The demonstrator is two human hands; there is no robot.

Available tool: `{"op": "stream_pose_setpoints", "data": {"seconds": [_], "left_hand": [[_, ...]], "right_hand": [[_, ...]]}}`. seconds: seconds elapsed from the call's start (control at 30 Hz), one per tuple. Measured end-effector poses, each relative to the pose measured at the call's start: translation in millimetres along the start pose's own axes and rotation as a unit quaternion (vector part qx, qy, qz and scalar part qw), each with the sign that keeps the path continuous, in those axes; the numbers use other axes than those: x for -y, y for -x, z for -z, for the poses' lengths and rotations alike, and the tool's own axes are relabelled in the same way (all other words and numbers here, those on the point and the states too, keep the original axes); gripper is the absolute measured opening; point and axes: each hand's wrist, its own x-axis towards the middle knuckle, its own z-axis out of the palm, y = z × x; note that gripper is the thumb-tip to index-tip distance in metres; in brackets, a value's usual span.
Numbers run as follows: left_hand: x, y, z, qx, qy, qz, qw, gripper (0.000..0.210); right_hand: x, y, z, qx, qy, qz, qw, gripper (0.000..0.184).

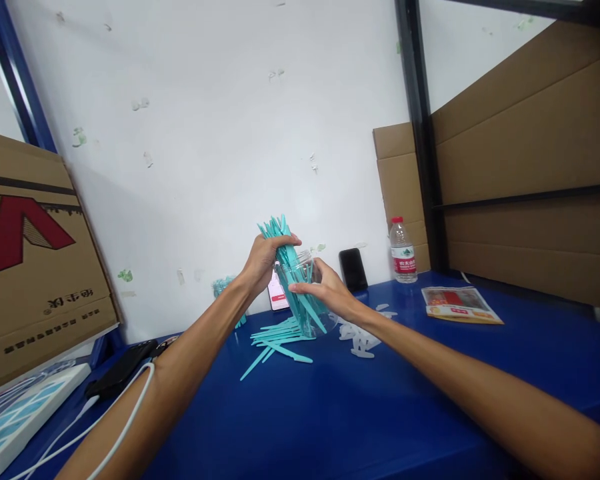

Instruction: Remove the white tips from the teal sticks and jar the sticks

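Observation:
My left hand point(266, 259) is closed around a thick bundle of teal sticks point(284, 230), slim and knife-shaped like eyebrow razors. They slant down at a clear plastic jar point(305, 256); from here I cannot tell which of them are inside it. With my right hand point(330, 288) I grip the jar's side, the thumb across its front. Loose teal razors point(280, 339) lie in a pile on the blue table point(280, 420) below. Just right of the jar is a scatter of small translucent white pieces point(363, 339), perhaps caps.
Behind my left hand are a lit phone point(278, 293) and a clear container point(223, 285) with teal contents. A black phone point(353, 269), water bottle point(403, 252) and snack packet point(461, 305) stand or lie rightward. A power strip point(35, 417) and white cable point(135, 407) are left.

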Motion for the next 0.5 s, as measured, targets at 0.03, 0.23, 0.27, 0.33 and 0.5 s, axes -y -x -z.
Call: {"op": "stream_pose_setpoints", "data": {"seconds": [0.03,0.23,0.27,0.33,0.5], "left_hand": [[0.4,0.6,0.2,0.008,-0.005,0.005,1.000,0.017],[5.2,3.8,0.9,0.085,-0.060,0.038,0.994,0.024],[5.8,4.1,1.4,0.088,-0.065,0.053,0.993,0.026],[6.3,4.8,2.9,0.093,-0.064,0.096,0.989,0.031],[7.5,6.0,6.3,0.093,-0.010,0.212,0.973,0.038]], "right_hand": [[-0.3,-0.7,0.0,-0.003,-0.009,0.002,1.000,0.050],[-1.4,-3.5,3.2,-0.029,-0.014,0.010,0.999,0.049],[-2.0,-3.8,4.0,-0.034,-0.007,0.008,0.999,0.049],[-3.8,-4.2,5.0,-0.049,0.009,-0.001,0.999,0.050],[-10.4,-4.0,3.6,-0.071,0.021,-0.024,0.997,0.057]]}}
